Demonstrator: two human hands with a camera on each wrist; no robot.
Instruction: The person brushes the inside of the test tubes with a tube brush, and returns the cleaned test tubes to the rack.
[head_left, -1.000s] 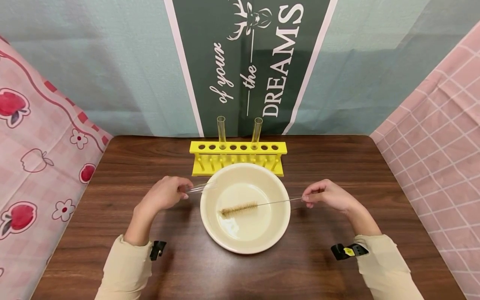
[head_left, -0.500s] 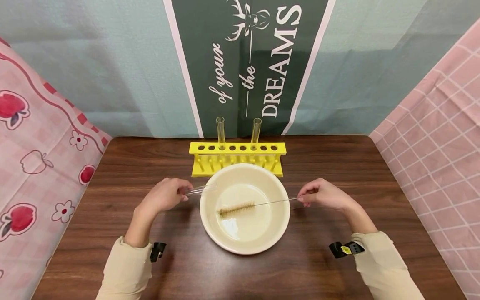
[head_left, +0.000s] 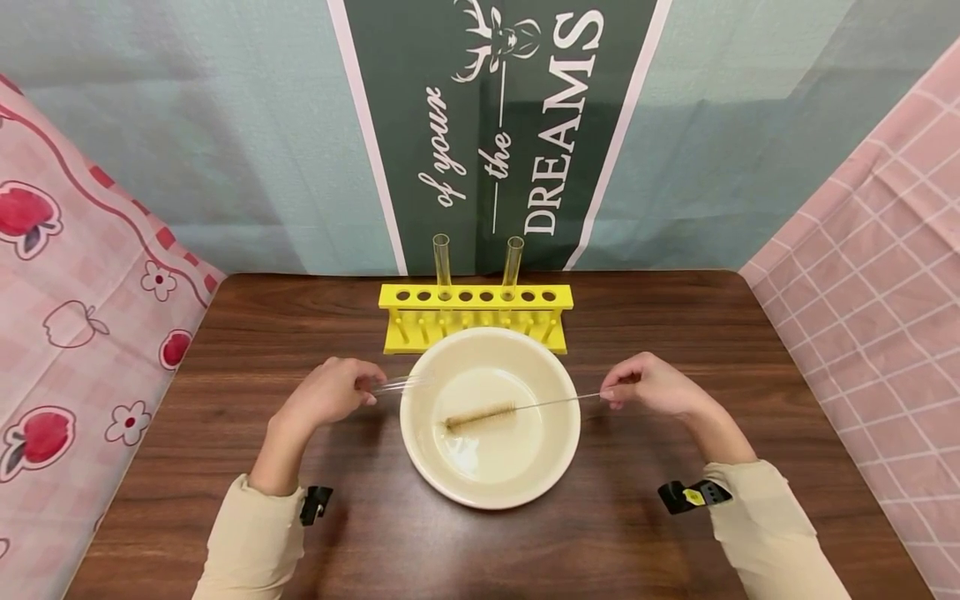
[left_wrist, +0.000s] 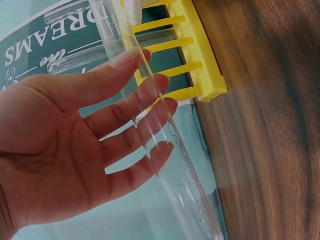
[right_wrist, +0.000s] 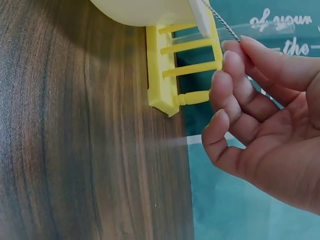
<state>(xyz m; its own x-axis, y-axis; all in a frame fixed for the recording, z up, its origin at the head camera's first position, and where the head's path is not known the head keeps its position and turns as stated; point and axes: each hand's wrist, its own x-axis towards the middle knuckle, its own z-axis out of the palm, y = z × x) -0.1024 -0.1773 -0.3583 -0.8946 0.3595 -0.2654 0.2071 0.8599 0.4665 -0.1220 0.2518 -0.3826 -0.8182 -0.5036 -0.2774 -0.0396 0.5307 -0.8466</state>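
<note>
A clear glass test tube [head_left: 393,385] is held by my left hand [head_left: 326,390], its far end reaching over the left rim of a cream basin [head_left: 491,502]. In the left wrist view the thumb and fingertips pinch the tube [left_wrist: 187,185], which has droplets on it. My right hand [head_left: 654,386] pinches the twisted wire handle [right_wrist: 223,21] of a test tube brush [head_left: 480,415] between thumb and index finger. The tan bristles lie across the middle of the basin in the head view, pointing left, outside the tube.
Directly behind the basin stands a yellow test tube rack [head_left: 476,297]. Two clear tubes stand upright in it, one left [head_left: 442,267] and one right [head_left: 512,268]. Patterned cloths [head_left: 862,250] hang around the brown wooden table [head_left: 525,554].
The right hand and brush shifted slightly left, then slightly back right. The test tube's far end dips a little lower in the head view. Both grips stay the same.
</note>
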